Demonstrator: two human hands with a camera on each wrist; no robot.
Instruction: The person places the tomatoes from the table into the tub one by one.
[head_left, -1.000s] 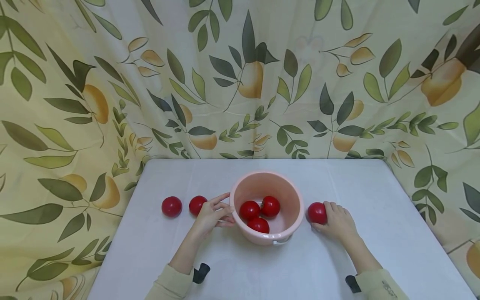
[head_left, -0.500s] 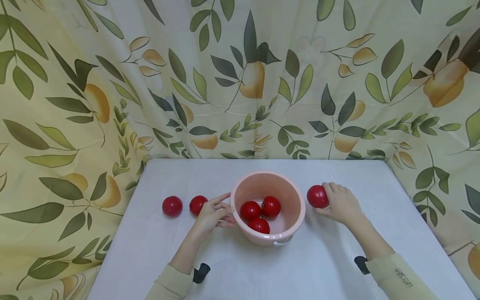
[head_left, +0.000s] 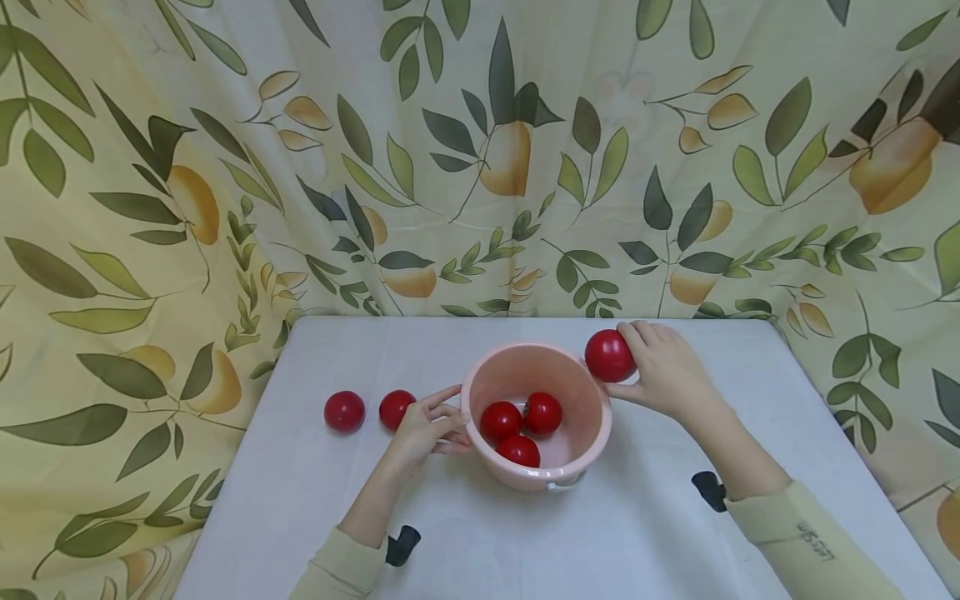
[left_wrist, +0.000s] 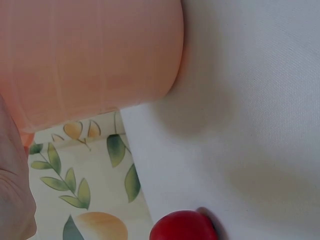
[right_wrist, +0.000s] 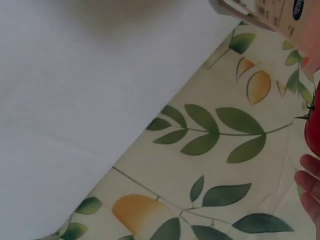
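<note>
One glossy round tomato (head_left: 609, 356) — above smooth pink bowl (head_left: 592, 433).

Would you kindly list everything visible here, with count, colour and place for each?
bowl: one, pink, middle of the table.
tomatoes in the bowl: three, red, clustered on its bottom.
tomatoes on the table: two, red, left of the bowl, side by side.
held tomato: one, red, raised at the bowl's far right rim.
table: one, white cloth-covered.
curtain: one, cream with green leaves and orange fruit, behind and beside the table.
left hand: fingers against the bowl's left wall.
right hand: grips the held tomato.
sleeves: two, pale green, bottom of the head view.
</note>
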